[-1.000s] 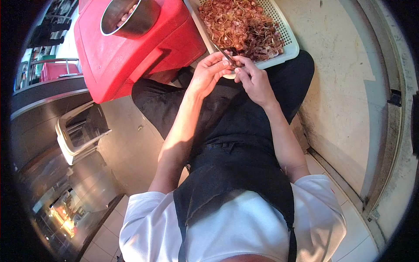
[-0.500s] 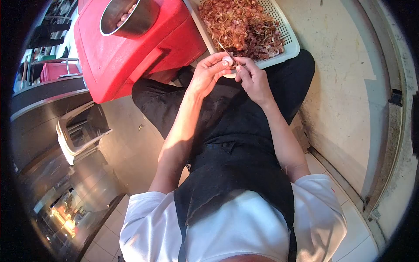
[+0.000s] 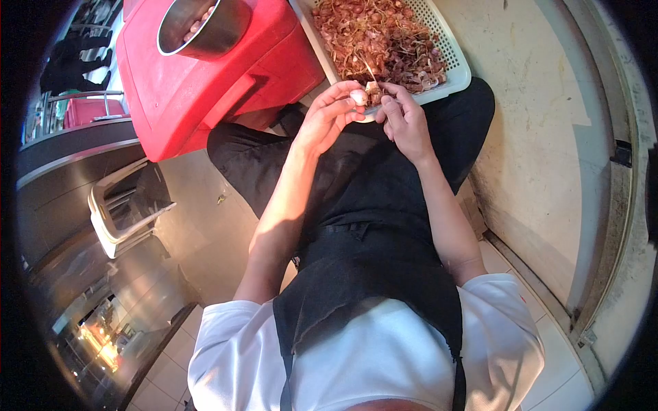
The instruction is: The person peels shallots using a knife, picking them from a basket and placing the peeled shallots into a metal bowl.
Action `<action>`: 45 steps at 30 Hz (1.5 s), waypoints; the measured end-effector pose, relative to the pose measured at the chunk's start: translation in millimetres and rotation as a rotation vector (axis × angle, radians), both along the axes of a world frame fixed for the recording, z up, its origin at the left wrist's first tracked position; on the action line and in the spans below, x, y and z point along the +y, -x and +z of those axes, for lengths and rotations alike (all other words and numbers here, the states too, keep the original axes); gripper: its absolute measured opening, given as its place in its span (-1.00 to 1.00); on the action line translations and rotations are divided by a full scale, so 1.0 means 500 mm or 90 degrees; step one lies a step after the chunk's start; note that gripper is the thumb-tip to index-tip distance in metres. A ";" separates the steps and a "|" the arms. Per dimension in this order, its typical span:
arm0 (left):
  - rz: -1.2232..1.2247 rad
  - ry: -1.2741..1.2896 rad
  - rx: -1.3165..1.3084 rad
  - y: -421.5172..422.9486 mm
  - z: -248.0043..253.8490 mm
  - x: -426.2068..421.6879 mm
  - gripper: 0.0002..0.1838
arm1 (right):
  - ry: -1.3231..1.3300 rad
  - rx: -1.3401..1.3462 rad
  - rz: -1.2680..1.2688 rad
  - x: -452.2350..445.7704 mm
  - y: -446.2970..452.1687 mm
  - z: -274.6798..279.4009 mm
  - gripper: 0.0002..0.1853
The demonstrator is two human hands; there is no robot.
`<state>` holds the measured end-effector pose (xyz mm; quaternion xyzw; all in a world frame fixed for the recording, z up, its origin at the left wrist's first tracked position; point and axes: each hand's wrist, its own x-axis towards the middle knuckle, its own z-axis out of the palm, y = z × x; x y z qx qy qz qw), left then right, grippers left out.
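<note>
My left hand [image 3: 327, 118] pinches a pale, partly peeled shallot [image 3: 358, 97] between thumb and fingertips. Close beside it, my right hand [image 3: 406, 125] is closed on a small knife [image 3: 369, 67], whose thin blade points up over the basket; the handle is hidden in the fingers. A brownish piece of skin [image 3: 373, 93] sits between the two hands, at the blade. Just beyond the hands, a white perforated basket [image 3: 458, 72] holds a heap of reddish-brown shallots and loose skins [image 3: 377, 38].
To the left, a metal pot [image 3: 229, 31] with several peeled shallots stands on a red lidded box [image 3: 157, 89]. A pale wall or panel [image 3: 534, 137] rises on the right. A white plastic stool [image 3: 103, 219] appears at the left by a steel surface.
The right hand has shifted slightly right, and the knife blade has turned more upright. More of the shallot's pale surface shows, and the piece of skin now stands apart from it at the blade.
</note>
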<state>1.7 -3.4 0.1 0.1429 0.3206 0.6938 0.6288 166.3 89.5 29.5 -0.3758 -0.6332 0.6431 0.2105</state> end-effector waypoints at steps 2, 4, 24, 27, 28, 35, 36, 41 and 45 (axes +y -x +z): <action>0.012 0.010 0.001 -0.001 0.002 -0.001 -0.68 | -0.038 -0.004 -0.025 0.004 0.001 -0.009 -0.65; 0.019 0.017 0.002 0.000 0.000 0.001 -0.68 | -0.051 -0.025 -0.005 -0.003 0.000 0.007 -0.63; 0.042 0.042 0.025 -0.014 0.022 0.013 -0.76 | -0.131 -0.019 0.058 -0.013 0.003 0.033 -0.68; 0.055 0.034 0.029 -0.010 0.014 0.013 -0.75 | -0.133 -0.019 0.080 -0.012 0.002 0.038 -0.68; 0.054 0.030 0.034 -0.009 0.015 0.011 -0.74 | -0.133 -0.020 0.084 -0.012 0.002 0.038 -0.68; 0.053 0.018 0.037 -0.008 0.014 0.005 -0.75 | -0.140 -0.022 0.094 -0.017 0.003 0.042 -0.67; 0.058 0.023 0.037 -0.010 0.015 0.005 -0.75 | -0.147 -0.017 0.091 -0.017 0.003 0.040 -0.68; 0.043 0.035 0.048 -0.015 0.021 0.005 -0.74 | -0.174 0.011 0.059 -0.018 0.004 0.007 -0.70; 0.053 0.039 0.028 -0.019 0.024 0.006 -0.75 | -0.075 -0.016 0.057 -0.013 0.001 0.029 -0.68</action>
